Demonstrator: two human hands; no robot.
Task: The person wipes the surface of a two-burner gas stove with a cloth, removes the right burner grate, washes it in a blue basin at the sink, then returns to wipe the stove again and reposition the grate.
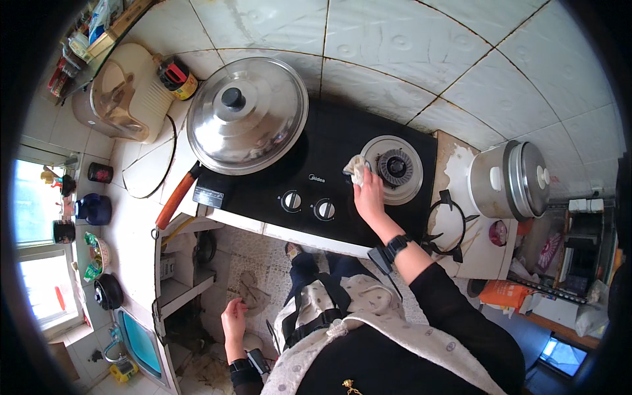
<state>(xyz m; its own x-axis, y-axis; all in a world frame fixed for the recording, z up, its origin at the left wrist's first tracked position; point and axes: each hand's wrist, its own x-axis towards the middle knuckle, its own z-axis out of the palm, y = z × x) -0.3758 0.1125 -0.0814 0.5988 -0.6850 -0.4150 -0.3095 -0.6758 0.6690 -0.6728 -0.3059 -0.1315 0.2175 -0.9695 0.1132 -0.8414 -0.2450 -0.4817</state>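
Note:
My right hand grips a crumpled whitish cloth at the left edge of the steel drip plate around a gas burner. The burner is bare of its pan support and looks stained. It belongs to a black glass Midea gas hob with two control knobs. My left hand hangs low beside my body, over the floor. It holds nothing, and its fingers are loosely curled.
A wok with a domed steel lid covers the left burner, its wooden handle jutting forward. Right of the hob lie a black pan support and a rice cooker. A sauce bottle stands back left; a sink is lower left.

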